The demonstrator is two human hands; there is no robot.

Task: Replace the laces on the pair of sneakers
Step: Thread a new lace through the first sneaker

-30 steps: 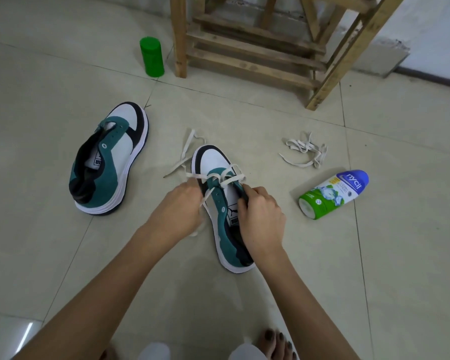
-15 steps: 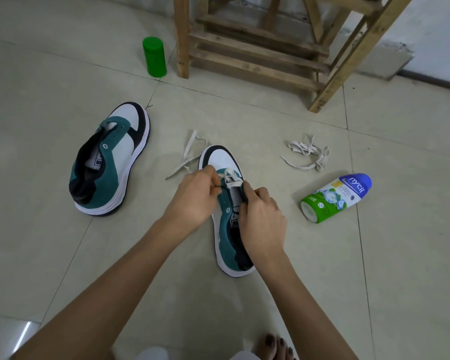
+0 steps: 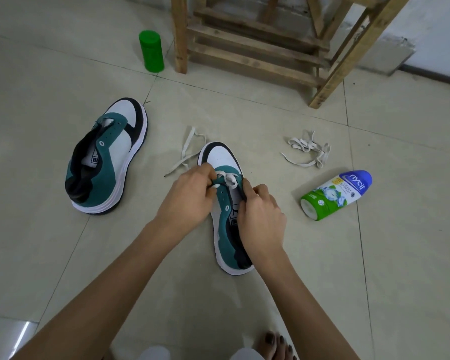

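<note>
Forearms (image 3: 109,276) bare down to my left hand (image 3: 190,196) and right hand (image 3: 260,216). Foot (image 3: 278,348) bare, toenails (image 3: 270,339) dark-polished. Pale trouser fabric (image 3: 153,354) on my legs.

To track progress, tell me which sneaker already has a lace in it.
The sneaker between the left hand and right hand: a white lace crosses its front eyelets. The other sneaker, to its left, shows bare eyelets.

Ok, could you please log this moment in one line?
left hand pinches lace | right hand grips sneaker | second sneaker unlaced | spare lace on floor
</note>
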